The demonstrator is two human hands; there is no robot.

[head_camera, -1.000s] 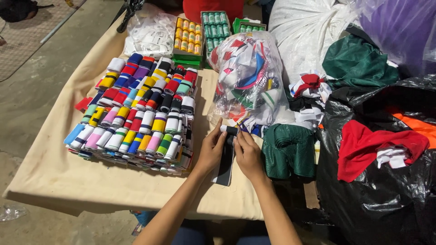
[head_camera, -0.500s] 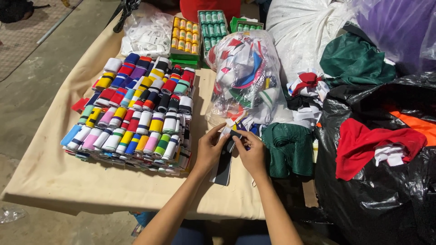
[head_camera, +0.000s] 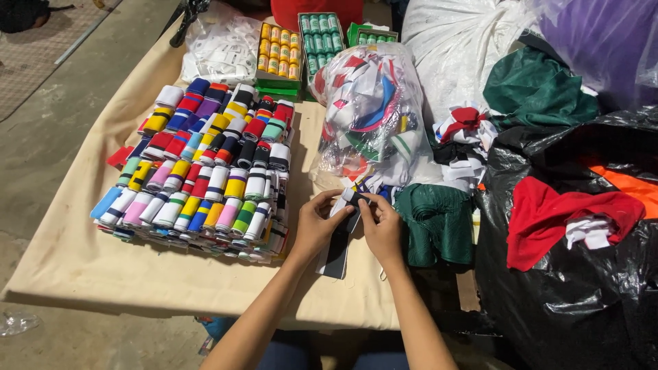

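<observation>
Both hands are sitting a touch nearer now than half a second back, fingers closing tighter on the strip's top end. Left hand (head_camera: pixel 312 229) and right hand (head_camera: pixel 382 229) are pinching the far end of a black-and-white ribbed fabric strip (head_camera: pixel 340 241), thumbs and forefingers nearly shut on it, other fingers curled loosely. Strip is lying on the cream tablecloth (head_camera: pixel 103 267), trailing toward the near edge, between the two wrists. Stacked rolls of striped ribbing (head_camera: pixel 205 178) are sitting to the left, close beside the left hand. Clear plastic bag of mixed trims (head_camera: pixel 367 113) is standing just beyond the hands. Folded green fabric (head_camera: pixel 435 223) is lying just to the right of the right hand, black bin bag (head_camera: pixel 569 294) with red cloth (head_camera: pixel 558 212) further right. Risk, judging from here: the light fingertip pinch is slipping easily, so the strip could twist or drop; the left wrist could nudge the near row of rolls and topple them.
</observation>
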